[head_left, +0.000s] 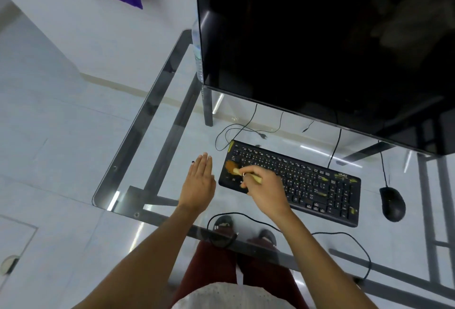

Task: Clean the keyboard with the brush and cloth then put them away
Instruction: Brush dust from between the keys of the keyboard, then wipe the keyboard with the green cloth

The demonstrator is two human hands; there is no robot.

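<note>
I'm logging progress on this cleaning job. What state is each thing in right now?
brush: held in the right hand, bristles on the keyboard's left end
keyboard: flat on the glass desk, yellowish bits on it
left hand: open, flat, holding nothing
monitor: screen dark
mouse: untouched, right of keyboard
cloth: not visible

We have one head-worn wide-angle view — looking steeply down and forward, close over the glass desk (128, 166), monitor (320, 50) filling the upper right.
</note>
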